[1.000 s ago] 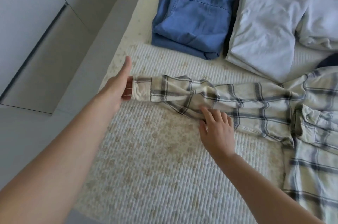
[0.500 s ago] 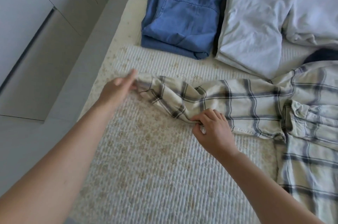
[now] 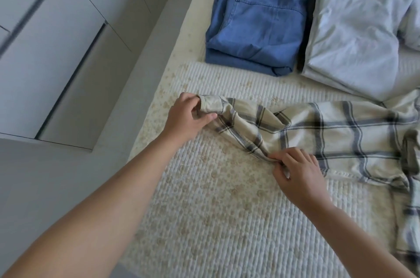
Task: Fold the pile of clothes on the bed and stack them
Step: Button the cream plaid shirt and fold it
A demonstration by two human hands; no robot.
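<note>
Clothes on the bed (image 3: 204, 209) were found in three lots. A plaid shirt (image 3: 341, 139), cream with dark checks, lay spread across the quilted cover, its body running off the right edge of the view and one sleeve stretched out leftward toward the bed's near-left edge. The sleeve was creased and partly twisted along its length.

The left hand (image 3: 187, 116) was at the end of that sleeve, fingers and thumb curled round the cuff (image 3: 210, 106) and gripping it. The right hand (image 3: 297, 173) was at the sleeve's lower edge, about midway along, with thumb and fingertips pinching a fold of the plaid cloth against the cover. Both forearms were bare and reached in from the bottom of the view.

Beyond the sleeve, well apart from it, a folded blue denim garment (image 3: 261, 25) sat flat on the bed, a stitched pocket showing on its upper face. Just beside it on the right, touching or nearly so, was a folded pale grey garment (image 3: 354, 41). Further right, more pale cloth (image 3: 411, 16) lay loose and rumpled at the edge of the view; what it was could not be told.

The cover was white and ribbed with a faded tan floral print. To the left of the bed stood white cabinet fronts (image 3: 45, 50) with dark recessed gaps between the panels.
</note>
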